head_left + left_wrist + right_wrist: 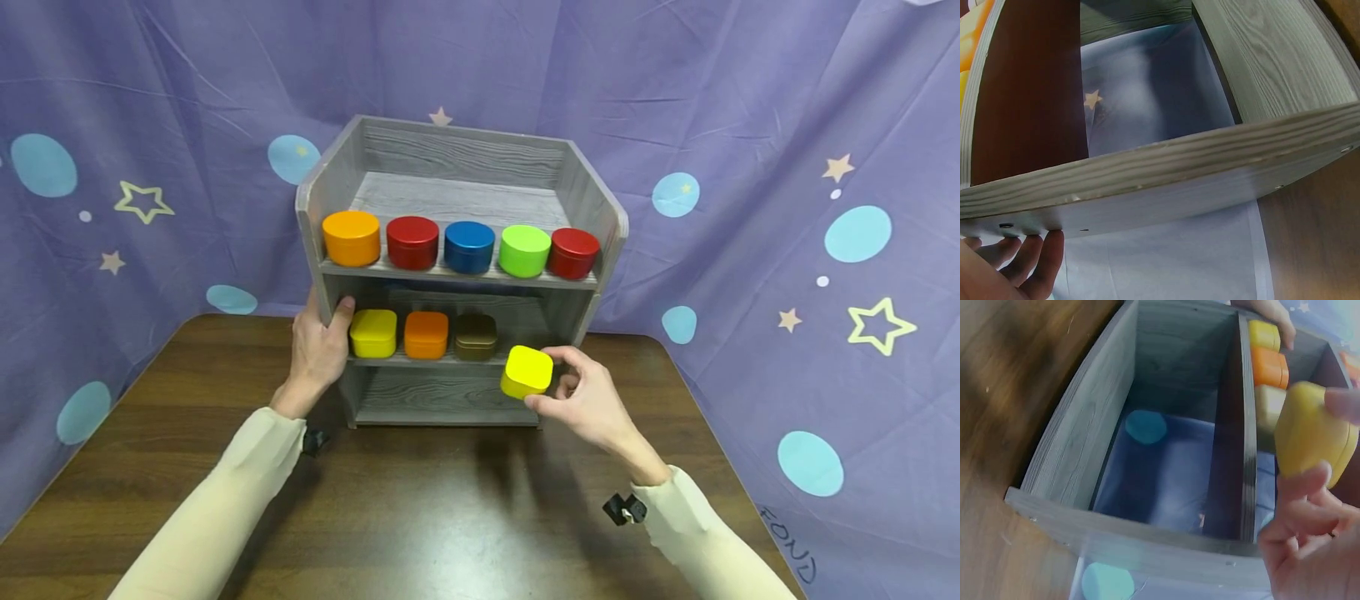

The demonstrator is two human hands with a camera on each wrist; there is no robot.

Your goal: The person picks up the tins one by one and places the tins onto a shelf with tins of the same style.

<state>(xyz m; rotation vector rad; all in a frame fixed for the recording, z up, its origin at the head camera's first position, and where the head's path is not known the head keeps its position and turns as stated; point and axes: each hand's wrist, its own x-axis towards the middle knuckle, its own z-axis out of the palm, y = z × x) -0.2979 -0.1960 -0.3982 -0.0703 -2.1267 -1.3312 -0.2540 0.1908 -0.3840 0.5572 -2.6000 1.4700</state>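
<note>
A yellow square tin (527,372) is pinched between the thumb and fingers of my right hand (588,400), in front of the middle shelf's right end. My left hand (318,346) grips the left side panel of the grey wooden shelf unit (450,396), thumb on the front edge; in the left wrist view its fingers (1047,265) press the panel's outer face. On the middle shelf stand a yellow square tin (373,333), an orange square tin (426,335) and a bronze square tin (476,337), in a row left of the held one.
Along the top shelf sit an orange round tin (351,238), a dark red one (412,242), a blue one (469,247), a green one (524,251) and another red one (574,253). The unit stands on a brown wooden table (420,517), before a purple curtain (480,58).
</note>
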